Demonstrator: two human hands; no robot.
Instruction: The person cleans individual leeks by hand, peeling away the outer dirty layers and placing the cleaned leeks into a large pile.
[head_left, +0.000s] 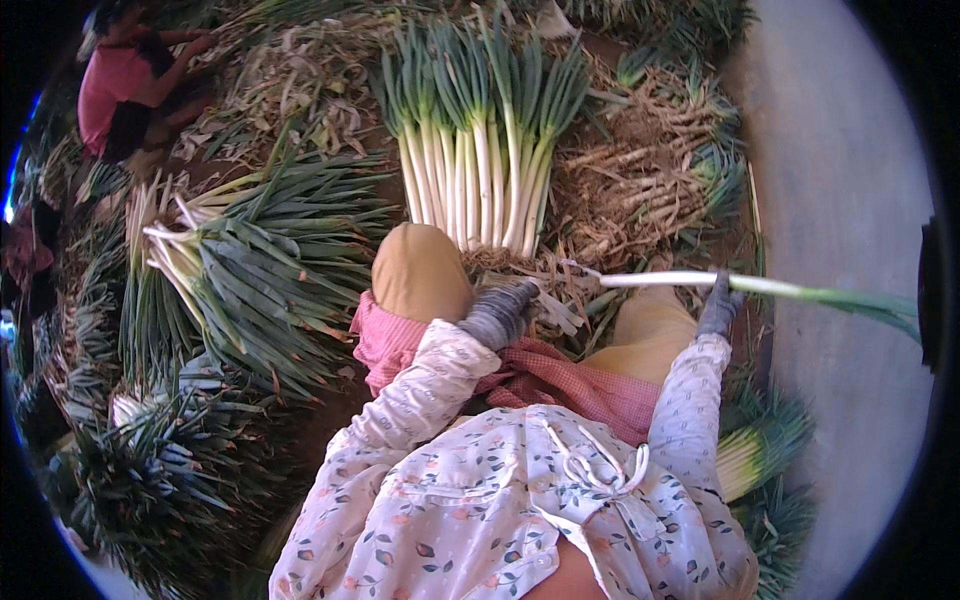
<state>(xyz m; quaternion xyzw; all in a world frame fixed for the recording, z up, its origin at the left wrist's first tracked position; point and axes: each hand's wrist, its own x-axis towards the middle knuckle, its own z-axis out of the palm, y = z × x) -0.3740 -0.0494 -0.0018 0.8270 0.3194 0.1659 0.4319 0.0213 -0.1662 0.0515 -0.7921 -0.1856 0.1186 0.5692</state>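
Note:
A single long green onion (660, 279) lies across my gloved right hand (720, 307), which grips its white stalk. Its root end points left and its green leaves reach right, over the pale floor. My left hand (501, 311), in a grey glove, is over my lap beside my raised knee (420, 262); its fingers are partly hidden, and I cannot tell if it holds anything. In front of me, a row of cleaned green onions (472, 165) lies side by side, white ends toward me. Peeled leaf scraps (559, 307) lie between my hands.
A heap of untrimmed onions (285, 225) lies at left, above a dense leafy pile (172, 465). Soil-covered onions (645, 180) with roots lie front right. A bundle (742, 457) is by my right elbow. Another person (124, 82) sits at upper left. A pale wall or floor surface (840, 187) borders the right.

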